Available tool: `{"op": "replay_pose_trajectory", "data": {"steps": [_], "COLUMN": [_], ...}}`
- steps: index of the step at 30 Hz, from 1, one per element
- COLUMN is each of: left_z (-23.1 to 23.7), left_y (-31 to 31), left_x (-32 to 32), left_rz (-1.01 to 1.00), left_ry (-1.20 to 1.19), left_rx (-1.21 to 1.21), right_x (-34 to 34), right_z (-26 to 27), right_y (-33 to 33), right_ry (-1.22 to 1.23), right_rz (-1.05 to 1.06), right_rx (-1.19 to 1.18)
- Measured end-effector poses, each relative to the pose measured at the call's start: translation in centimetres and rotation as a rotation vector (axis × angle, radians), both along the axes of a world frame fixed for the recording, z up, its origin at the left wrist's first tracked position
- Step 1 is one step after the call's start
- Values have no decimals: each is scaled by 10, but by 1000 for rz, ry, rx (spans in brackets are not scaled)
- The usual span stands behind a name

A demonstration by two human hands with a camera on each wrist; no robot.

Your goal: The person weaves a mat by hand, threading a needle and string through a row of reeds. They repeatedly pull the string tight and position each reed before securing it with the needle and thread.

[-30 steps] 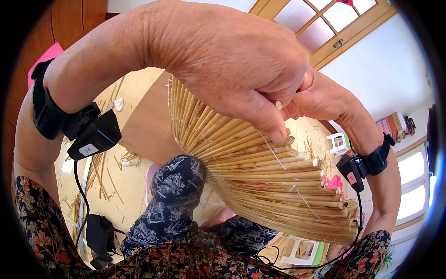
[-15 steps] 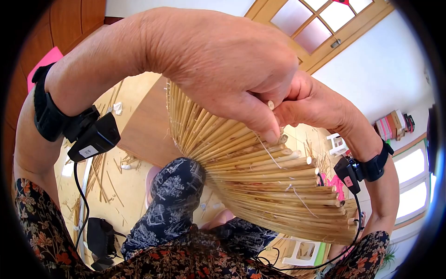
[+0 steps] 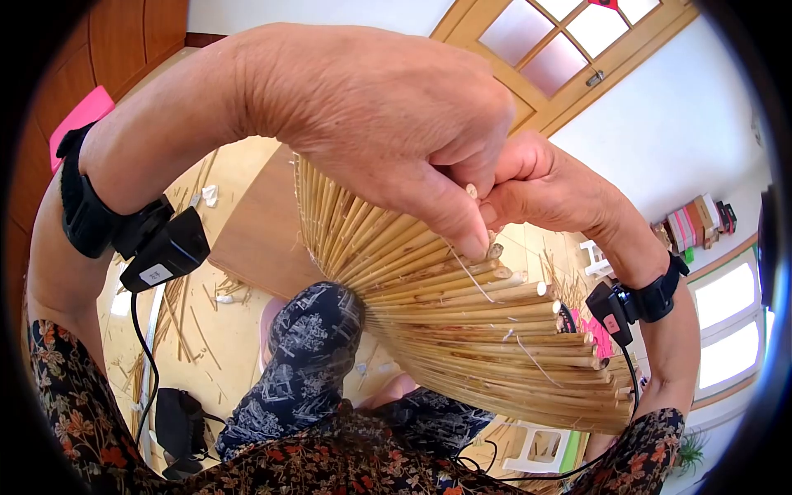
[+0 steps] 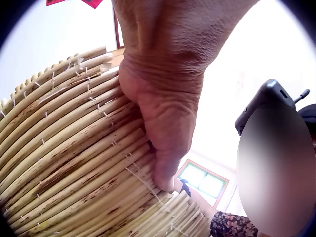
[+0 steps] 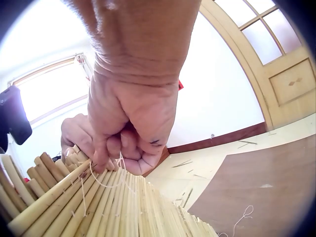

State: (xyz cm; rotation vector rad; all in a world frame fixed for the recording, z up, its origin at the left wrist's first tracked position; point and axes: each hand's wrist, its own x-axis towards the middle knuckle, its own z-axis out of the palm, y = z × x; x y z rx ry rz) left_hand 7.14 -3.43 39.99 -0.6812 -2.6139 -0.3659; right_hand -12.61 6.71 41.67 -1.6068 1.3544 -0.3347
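A mat of pale straw-coloured stalks [image 3: 462, 322], stitched with white thread, fans out below both hands. My left hand [image 3: 384, 124] grips its upper edge, the thumb lying over the stalk ends. In the left wrist view the left hand [image 4: 165, 108] bends over the stitched stalks [image 4: 74, 143]. Close against the left fingers, my right hand [image 3: 553, 186] works with curled fingers at the same edge. From below, the right hand [image 5: 133, 113] pinches a white thread [image 5: 121, 163] that loops down over the stalks.
A brown board [image 3: 260, 223] lies on the pale floor beyond the mat, with loose stalks [image 3: 177, 318] scattered around. The mat's lower end meets the person's knee [image 3: 318, 322]. A white-and-green stool [image 3: 536, 450] stands at lower right; a wooden door [image 3: 569, 58] is behind.
Both hands have shifted slightly left in the head view, along with the mat's upper edge. More of the right hand's thumb and fingers shows beside the left hand.
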Motion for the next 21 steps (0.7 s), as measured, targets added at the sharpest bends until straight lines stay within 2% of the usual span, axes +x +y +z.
{"op": "replay_pose_trajectory", "data": {"steps": [2, 3, 5, 12, 15, 21], "left_z": [2, 0, 0, -3, -7, -11], "left_y": [-8, -8, 3, 0, -16, -16], "left_x": [-4, -3, 4, 2, -2, -5], "left_rz": [-2, -3, 22, 63, 76, 37], "left_ry": [-197, -198, -12, 19, -108, -6], "left_rx": [23, 24, 25, 44, -32, -52], "right_x": [1, 1, 2, 6, 6, 4], "right_z": [0, 0, 0, -3, -4, -1], "right_y": [0, 1, 1, 3, 5, 2], "right_ry": [-5, 21, 47, 25, 18, 49], "right_rz": [0, -14, -28, -32, -39, 13], "right_rx": [1, -11, -23, -70, -80, -93]}}
